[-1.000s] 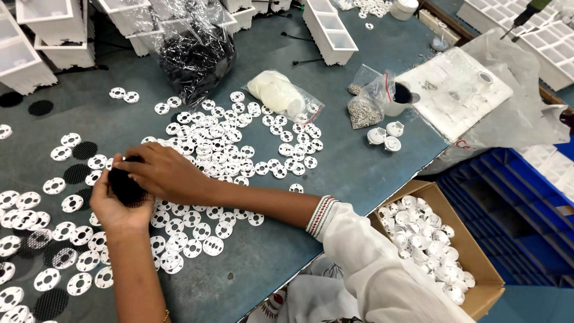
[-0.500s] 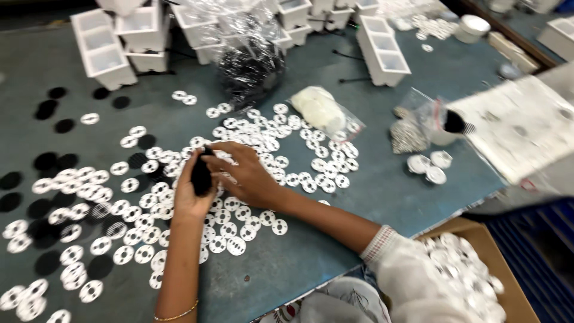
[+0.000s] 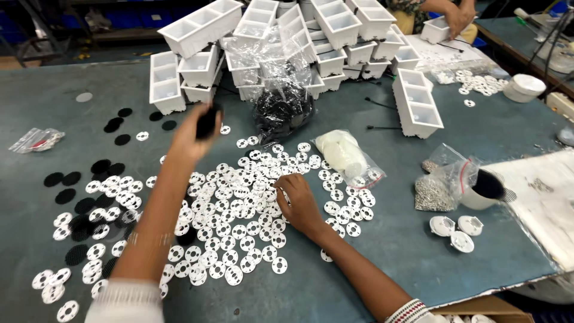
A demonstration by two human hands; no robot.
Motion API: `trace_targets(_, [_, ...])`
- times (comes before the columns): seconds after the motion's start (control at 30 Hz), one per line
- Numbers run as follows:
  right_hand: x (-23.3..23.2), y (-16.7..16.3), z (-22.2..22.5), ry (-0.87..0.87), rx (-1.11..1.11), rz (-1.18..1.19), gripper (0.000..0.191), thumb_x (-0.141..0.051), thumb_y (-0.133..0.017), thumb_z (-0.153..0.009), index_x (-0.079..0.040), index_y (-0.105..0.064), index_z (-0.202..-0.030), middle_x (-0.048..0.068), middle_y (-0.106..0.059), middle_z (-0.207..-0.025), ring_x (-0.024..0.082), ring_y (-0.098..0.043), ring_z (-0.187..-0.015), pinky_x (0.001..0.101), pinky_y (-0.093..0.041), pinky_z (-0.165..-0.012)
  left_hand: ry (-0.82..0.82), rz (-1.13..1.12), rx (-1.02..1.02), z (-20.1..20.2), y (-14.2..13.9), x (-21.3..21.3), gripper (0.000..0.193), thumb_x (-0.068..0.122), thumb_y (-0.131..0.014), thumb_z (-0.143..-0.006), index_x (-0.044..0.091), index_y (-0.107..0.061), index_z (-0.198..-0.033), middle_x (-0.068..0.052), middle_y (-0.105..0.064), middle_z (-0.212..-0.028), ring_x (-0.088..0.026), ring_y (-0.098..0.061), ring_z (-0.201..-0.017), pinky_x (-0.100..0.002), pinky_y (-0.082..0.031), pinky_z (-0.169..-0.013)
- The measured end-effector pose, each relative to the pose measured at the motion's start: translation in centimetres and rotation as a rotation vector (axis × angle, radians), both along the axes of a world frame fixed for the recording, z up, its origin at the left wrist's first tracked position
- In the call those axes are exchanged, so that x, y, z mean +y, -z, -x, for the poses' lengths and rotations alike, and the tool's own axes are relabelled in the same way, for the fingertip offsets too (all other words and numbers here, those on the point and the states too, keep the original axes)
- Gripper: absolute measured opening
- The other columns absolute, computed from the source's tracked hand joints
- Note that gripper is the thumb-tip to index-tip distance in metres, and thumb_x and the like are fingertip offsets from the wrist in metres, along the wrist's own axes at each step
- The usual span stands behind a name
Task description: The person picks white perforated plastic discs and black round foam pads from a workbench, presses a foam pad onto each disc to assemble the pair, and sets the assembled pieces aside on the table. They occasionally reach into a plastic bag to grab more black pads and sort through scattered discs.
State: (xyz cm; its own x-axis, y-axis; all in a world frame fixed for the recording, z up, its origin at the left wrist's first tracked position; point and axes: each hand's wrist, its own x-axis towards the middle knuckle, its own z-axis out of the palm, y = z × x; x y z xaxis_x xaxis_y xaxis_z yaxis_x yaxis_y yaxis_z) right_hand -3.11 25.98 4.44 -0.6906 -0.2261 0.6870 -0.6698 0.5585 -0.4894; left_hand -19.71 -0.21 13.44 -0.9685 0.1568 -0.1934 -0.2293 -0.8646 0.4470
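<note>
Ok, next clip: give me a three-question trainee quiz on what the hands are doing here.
1. True or false: the left hand is raised above the table, holding a black stack.
2. What does the right hand rest on?
3. The clear bag of black discs lies: A) in front of the white trays, B) inside the cardboard box.

Key: 1 true; 2 the white perforated discs; 3 A.
</note>
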Motion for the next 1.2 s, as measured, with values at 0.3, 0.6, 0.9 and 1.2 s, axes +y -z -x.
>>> trace_targets(0.3, [0.1,0.2,1.1,0.013,-0.046,-0.006,0.012,-0.001,-0.067,-0.088,-0.002,-0.066,-0.100,0.013,-0.065,-0.102,0.033,-0.059,-0.102,0.0430,-0.049,-0.088,-0.455,0.248,0.403,9.6,-14.2,8.5,0.022,0.013,-0.076,-0.085,0.004,-0.062,-0.099,-0.020,-0.072,-0.079,-0.033,-0.073,-0.062,-0.035,-0.056,-0.042])
trace_targets(0.6, [0.5,0.3,1.3,-0.028,-0.010,0.018,0.012,0.000,-0.066,-0.087,-0.001,-0.065,-0.098,0.014,-0.065,-0.100,0.033,-0.060,-0.099,0.0428,-0.049,-0.086,-0.828,1.474,0.835,10.8,-14.6,11.8,0.019,0.015,-0.081,-0.082,-0.002,-0.073,-0.083,-0.015,-0.074,-0.079,-0.025,-0.072,-0.071,-0.042,-0.060,-0.067])
trace_targets(0.9, [0.3,0.5,1.2,-0.038,-0.091,0.012,0.011,-0.002,-0.066,-0.088,0.000,-0.067,-0.099,0.013,-0.065,-0.100,0.031,-0.060,-0.099,0.0412,-0.050,-0.087,1.143,1.771,-0.433,8.6,-15.9,13.6,0.028,0.025,-0.078,-0.084,-0.002,-0.070,-0.081,-0.014,-0.074,-0.080,-0.017,-0.067,-0.060,-0.030,-0.058,-0.057])
trace_targets(1.2, [0.2,0.7,1.0,-0.062,-0.134,-0.006,0.011,-0.003,-0.066,-0.088,-0.002,-0.068,-0.099,0.012,-0.066,-0.100,0.031,-0.060,-0.099,0.0410,-0.050,-0.087,-0.198,2.243,0.764,10.9,-9.8,13.3,0.019,0.014,-0.081,-0.074,0.008,-0.076,-0.091,-0.016,-0.074,-0.098,-0.029,-0.072,-0.091,-0.042,-0.059,-0.081])
